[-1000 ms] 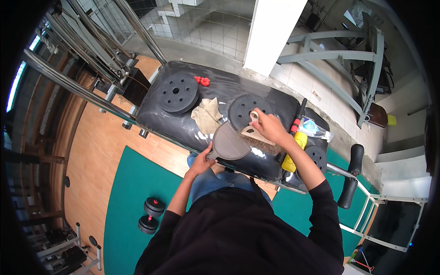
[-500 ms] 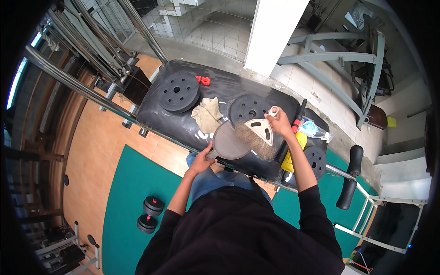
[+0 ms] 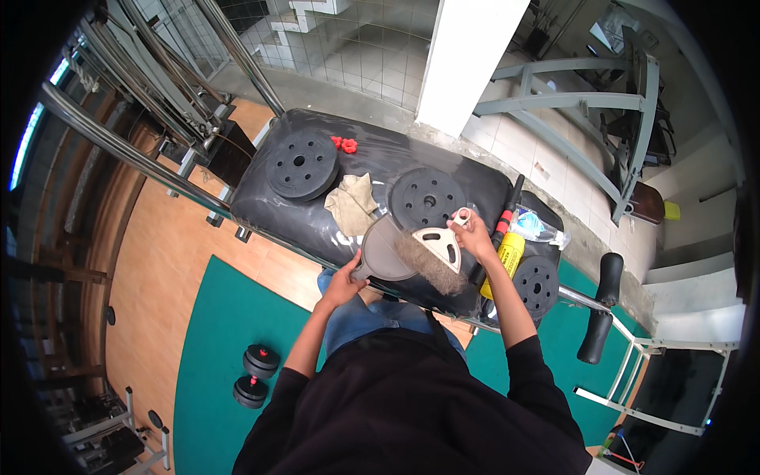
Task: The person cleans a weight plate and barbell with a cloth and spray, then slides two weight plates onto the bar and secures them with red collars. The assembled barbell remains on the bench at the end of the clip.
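My left hand (image 3: 343, 286) grips the short handle of a grey-brown dustpan (image 3: 385, 255) at the near edge of a black padded bench (image 3: 372, 142). My right hand (image 3: 475, 237) is closed round the ringed end of a cream hand brush (image 3: 448, 245) with brown bristles. Those bristles reach over the dustpan's right rim; whether they touch it I cannot tell. Behind the brush lies a black weight plate (image 3: 408, 190), and a beige cloth (image 3: 350, 204) sits behind the dustpan.
Another weight plate (image 3: 299, 161) and red collar nuts (image 3: 345, 144) lie at the bench's far left. A yellow bottle (image 3: 507, 255), a black bar (image 3: 514, 194), a clear plastic bottle (image 3: 541, 227) and a smaller plate (image 3: 537, 286) are on the right. A dumbbell (image 3: 256, 374) rests on the green mat (image 3: 214, 332).
My right hand and the brush have moved slightly left and toward me. The view has shifted a little; both hands keep their grips.
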Tool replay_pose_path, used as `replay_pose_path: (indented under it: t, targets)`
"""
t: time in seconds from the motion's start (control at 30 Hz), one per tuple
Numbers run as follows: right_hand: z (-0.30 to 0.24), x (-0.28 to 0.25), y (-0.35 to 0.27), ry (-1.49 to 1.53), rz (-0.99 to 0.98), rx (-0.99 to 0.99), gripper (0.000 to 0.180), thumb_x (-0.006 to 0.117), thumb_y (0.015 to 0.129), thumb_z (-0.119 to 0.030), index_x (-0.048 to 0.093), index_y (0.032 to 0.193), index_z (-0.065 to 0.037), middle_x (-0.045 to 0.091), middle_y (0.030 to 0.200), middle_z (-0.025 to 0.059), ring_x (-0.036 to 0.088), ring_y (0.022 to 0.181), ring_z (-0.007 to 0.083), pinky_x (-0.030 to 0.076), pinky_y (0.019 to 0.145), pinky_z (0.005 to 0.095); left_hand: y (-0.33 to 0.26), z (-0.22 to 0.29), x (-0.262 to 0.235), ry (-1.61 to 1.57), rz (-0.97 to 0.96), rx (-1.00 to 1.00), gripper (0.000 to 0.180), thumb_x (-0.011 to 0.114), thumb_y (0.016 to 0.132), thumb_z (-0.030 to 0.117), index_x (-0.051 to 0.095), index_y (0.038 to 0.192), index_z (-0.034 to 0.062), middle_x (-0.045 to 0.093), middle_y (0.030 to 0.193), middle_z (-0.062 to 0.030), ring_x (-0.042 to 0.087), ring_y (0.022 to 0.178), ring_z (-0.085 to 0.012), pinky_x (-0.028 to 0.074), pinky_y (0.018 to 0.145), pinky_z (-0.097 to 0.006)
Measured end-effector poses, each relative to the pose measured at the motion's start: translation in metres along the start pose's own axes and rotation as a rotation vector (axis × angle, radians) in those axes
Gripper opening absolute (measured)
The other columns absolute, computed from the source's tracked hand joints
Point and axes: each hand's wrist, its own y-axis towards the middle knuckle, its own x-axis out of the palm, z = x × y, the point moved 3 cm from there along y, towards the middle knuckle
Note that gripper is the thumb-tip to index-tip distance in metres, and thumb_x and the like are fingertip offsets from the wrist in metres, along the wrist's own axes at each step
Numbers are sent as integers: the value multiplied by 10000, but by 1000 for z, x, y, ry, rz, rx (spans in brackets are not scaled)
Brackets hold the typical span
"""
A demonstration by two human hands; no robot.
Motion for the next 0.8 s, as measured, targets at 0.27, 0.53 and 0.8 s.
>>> replay_pose_path:
  t: [0.27,0.53,0.8]
  targets:
    - [-39,33,-12,-1085,306,-862,139,549,890,-198,579,1013,-141,619,705,148,625,626,331,486,552,445,5,-15,8,71,35,63,890,712,765,44,223,1473,269,555,1247,-73,401,611,-76,447,628,-224]
    - [-78,28,32,-1101,440,-754,185,567,830,-127,558,1011,-163,639,747,122,631,669,332,500,540,434,2,-3,6,100,23,63,887,701,775,42,206,1478,258,539,1289,-66,386,618,-65,435,622,-214]
    - [-108,77,-11,-792,97,-546,167,578,879,-238,532,1003,-136,628,707,160,621,665,384,464,583,474,-2,-7,0,103,46,50,888,695,776,36,198,1481,247,533,1291,-80,405,617,-69,442,620,-222]
